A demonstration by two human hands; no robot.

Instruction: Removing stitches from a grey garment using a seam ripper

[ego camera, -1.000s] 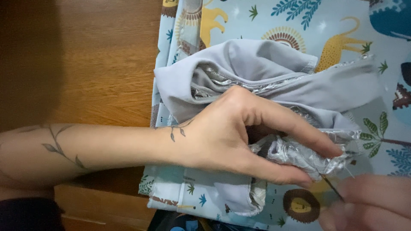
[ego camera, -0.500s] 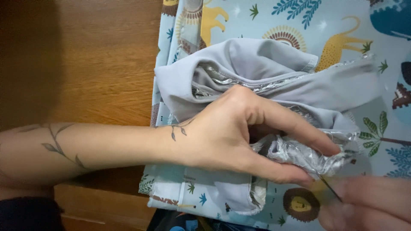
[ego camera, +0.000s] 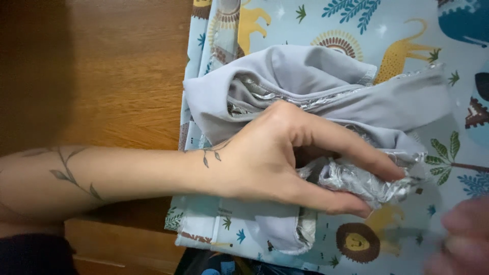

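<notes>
Your left hand still pinches the grey silver-lined fabric; your blurred right hand has pulled back, its grip perhaps unreadable.

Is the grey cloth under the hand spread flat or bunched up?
Bunched up. The grey cloth lies in folds with its silvery lining showing, and the left hand gathers a crumpled part.

Wooden table under an animal-print cloth (grey fabric on top)
</notes>
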